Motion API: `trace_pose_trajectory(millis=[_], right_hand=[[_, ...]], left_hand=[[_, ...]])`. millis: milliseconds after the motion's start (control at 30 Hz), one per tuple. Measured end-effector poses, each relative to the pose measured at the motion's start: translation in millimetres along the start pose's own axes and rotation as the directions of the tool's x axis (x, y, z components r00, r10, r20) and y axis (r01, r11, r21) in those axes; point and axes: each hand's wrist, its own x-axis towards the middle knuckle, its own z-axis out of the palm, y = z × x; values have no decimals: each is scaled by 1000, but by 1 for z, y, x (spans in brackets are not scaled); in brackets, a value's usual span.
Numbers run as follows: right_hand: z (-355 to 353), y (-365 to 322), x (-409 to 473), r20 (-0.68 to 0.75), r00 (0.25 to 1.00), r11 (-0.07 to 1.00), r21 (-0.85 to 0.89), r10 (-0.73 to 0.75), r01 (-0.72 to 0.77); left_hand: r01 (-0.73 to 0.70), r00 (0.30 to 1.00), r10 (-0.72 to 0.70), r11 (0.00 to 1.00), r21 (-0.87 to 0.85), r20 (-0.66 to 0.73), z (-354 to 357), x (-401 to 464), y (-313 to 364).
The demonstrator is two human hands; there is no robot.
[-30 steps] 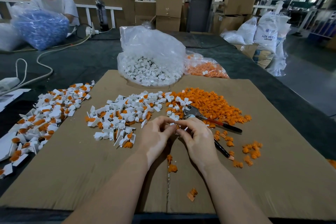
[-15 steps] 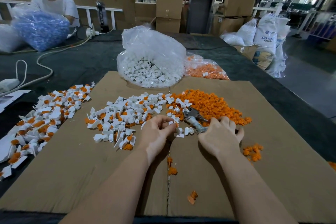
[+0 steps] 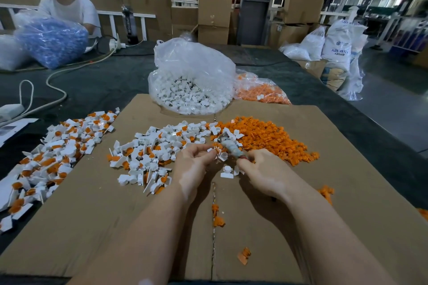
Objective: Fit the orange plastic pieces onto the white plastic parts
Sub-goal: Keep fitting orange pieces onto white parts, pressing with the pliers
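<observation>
Left hand (image 3: pixel 193 164) pinching a white part (image 3: pixel 218 154), right hand (image 3: pixel 261 170) wrapped round pliers (image 3: pixel 231 149), tool nose angled up-left just over that pinch, orange pile (image 3: pixel 266 139) beyond, right hand nearer.

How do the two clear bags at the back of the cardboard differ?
The left bag holds white parts; the right bag holds orange pieces. The left bag stands taller and fuller; the right bag lies low and flat. Both are clear plastic and sit side by side.
</observation>
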Motion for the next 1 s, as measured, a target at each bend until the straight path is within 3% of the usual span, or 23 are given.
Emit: trace_pose_trajectory(millis=[233,700,833,1000], right_hand=[[-13,-6,-11,241,970,963,260,6,-70],[-14,-6,-6,356,934,939,322,-4,-119],[-12,-8,-6,348,937,961,263,-15,-82],[-3,-12,-8,224,973,997,63,-61,48]], left_hand=[[8,999,-8,1000,4,-34,0,0,3],[55,993,-49,997,52,-111,1,2,3],[70,991,-63,996,56,-115,1,3,2],[78,990,-70,995,62,-120,1,1,4]])
